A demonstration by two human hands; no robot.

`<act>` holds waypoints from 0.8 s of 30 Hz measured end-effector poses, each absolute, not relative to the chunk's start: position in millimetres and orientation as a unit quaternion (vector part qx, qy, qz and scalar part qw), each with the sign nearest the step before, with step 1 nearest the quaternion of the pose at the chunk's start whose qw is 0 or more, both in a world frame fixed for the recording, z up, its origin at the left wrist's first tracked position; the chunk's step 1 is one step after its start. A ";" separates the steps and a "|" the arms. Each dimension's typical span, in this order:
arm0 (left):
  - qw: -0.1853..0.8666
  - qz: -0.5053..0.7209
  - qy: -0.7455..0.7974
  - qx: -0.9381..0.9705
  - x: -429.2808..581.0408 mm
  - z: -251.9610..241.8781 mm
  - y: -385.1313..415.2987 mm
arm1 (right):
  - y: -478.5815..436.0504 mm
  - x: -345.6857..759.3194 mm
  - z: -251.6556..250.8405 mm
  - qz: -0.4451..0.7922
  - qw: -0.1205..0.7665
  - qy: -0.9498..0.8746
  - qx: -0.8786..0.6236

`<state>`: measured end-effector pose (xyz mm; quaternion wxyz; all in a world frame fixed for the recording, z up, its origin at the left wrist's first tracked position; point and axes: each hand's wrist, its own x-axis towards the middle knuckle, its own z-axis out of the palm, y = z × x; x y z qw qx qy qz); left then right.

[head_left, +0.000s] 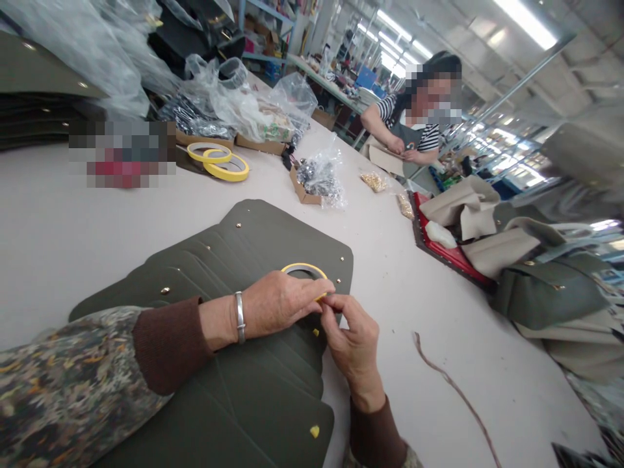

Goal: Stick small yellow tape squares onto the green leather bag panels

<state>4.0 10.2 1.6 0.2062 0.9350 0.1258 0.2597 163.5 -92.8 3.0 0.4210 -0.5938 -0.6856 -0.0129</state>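
A roll of yellow tape [303,266] is gripped in my left hand [280,300], on its near side. My right hand [351,331] is closed in a pinch at the roll's right edge, where the tape's end seems to be; the fingertips hide it. Both hands are just above a fanned stack of dark green leather-like panels [234,390] with small gold studs. Small yellow tape bits [314,431] stick to the panels near their right edges.
More yellow tape rolls [227,166] lie at the back left, by plastic bags [244,107]. A small open box [312,182] holds metal parts. A brown cord [448,380] lies to the right, below a red tray [451,250] and green bags [550,289]. Across the table a person [414,123] works.
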 end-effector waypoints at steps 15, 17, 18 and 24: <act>0.123 0.285 0.148 0.939 13.3 6.4 5.1 | -87.6 175.4 -8.0 0.300 0.586 -0.332 -0.675; 0.079 0.234 0.167 0.955 14.7 5.3 7.9 | -86.8 187.4 -12.9 0.328 0.602 -0.281 -0.672; 0.055 0.201 0.174 0.963 15.4 4.5 9.8 | -87.1 192.7 -15.4 0.335 0.603 -0.269 -0.672; 0.013 0.132 0.147 0.980 15.5 1.0 12.1 | -91.6 202.9 -20.8 0.364 0.576 -0.275 -0.679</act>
